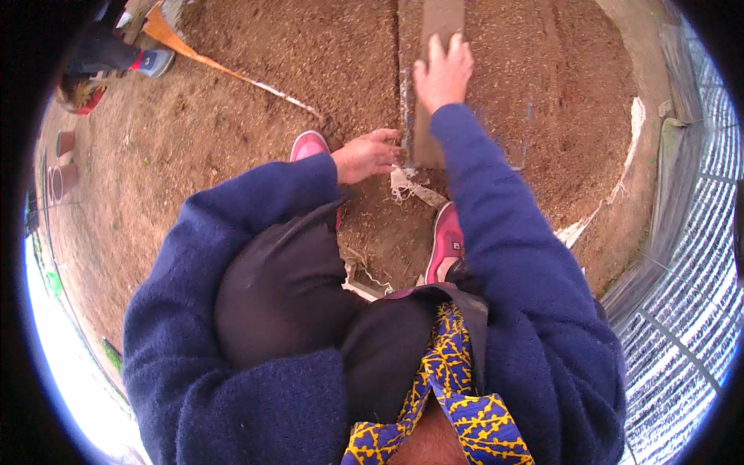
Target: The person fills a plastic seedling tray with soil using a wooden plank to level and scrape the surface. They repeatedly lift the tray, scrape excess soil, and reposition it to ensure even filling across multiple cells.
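My right hand [446, 72] is over a long, flat grey-brown board [429, 136] that lies on the soil and runs away from me. Its fingers are spread, palm down; whether they press on the board is hard to tell. Along the board's left side runs a narrow strip [406, 104] with worn white and blue marks. My left hand [370, 156] is just left of the strip's near end, fingers apart and slightly bent, with nothing visible in them. Below it, a frayed whitish strip of cloth or plastic [407, 185] lies on the ground between my pink shoes.
Loose brown soil [552, 104] spreads around the board. An orange-and-white strip [232, 72] crosses it at left; a torn white strip [625, 165] edges it at right. Another person's shoe [156, 62] and several pots [64, 181] are at far left. Netting [686, 279] hangs at right.
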Demonstrator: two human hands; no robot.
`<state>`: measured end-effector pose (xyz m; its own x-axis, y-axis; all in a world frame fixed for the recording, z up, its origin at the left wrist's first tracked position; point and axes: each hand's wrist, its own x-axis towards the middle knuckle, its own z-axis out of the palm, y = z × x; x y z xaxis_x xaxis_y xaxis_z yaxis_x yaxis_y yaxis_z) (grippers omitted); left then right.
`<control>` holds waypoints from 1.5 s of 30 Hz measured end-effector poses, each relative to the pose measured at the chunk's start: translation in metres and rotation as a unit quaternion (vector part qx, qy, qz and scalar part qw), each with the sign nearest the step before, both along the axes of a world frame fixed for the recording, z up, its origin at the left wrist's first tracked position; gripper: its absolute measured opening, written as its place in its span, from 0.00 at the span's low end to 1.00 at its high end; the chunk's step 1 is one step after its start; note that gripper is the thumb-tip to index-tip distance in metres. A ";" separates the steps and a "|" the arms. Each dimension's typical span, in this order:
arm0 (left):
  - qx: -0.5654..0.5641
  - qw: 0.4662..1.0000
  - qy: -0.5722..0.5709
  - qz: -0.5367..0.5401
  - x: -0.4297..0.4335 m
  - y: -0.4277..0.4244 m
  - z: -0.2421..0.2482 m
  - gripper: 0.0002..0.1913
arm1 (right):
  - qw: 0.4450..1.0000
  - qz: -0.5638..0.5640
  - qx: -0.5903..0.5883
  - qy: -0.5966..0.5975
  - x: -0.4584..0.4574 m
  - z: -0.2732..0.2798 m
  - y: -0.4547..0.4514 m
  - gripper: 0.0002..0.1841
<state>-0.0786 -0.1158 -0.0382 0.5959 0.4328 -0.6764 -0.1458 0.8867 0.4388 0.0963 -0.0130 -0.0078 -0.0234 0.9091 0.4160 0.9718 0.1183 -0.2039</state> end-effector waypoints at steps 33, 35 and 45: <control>0.006 0.996 -0.090 0.002 -0.007 -0.005 -0.015 0.31 | 0.991 0.048 0.068 0.106 0.003 -0.028 -0.028 0.31; -0.010 0.998 -0.042 0.043 -0.006 -0.007 -0.014 0.29 | 0.992 0.096 0.037 0.077 -0.020 -0.018 -0.022 0.29; 0.021 0.997 -0.043 -0.058 -0.011 0.004 -0.004 0.28 | 0.991 0.101 0.045 -0.076 0.043 0.014 0.123 0.26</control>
<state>-0.0895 -0.1122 -0.0424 0.6985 0.3836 -0.6041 -0.0809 0.8811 0.4660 0.1395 0.1103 0.0061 -0.2704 0.8384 0.4733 0.9448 0.3256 -0.0369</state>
